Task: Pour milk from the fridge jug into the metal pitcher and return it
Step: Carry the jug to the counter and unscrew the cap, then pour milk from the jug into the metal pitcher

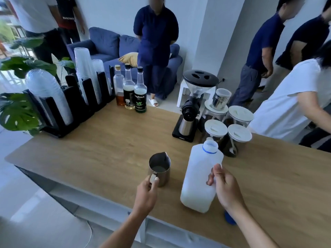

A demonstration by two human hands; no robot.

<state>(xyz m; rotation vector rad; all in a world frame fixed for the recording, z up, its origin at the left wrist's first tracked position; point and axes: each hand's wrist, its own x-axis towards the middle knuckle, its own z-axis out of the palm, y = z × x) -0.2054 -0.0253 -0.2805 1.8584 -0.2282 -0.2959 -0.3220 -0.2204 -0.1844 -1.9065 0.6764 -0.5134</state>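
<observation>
A translucent white plastic milk jug [198,176] stands upright on the wooden counter [107,149], uncapped, with a blue ring at its neck and milk low in its base. My right hand [223,185] grips its handle. Left of it stands the metal pitcher [159,167], spout pointing away, with a pale liquid showing at its bottom. My left hand [146,192] holds the pitcher's handle. A blue cap [230,219] lies on the counter behind my right wrist, partly hidden.
A black coffee grinder [193,104] and several white-lidded jars [227,129] stand behind the jug. Three syrup bottles [130,90] and a black rack of plastic cups [71,97] line the far left. Several people stand beyond the counter, one close at the right.
</observation>
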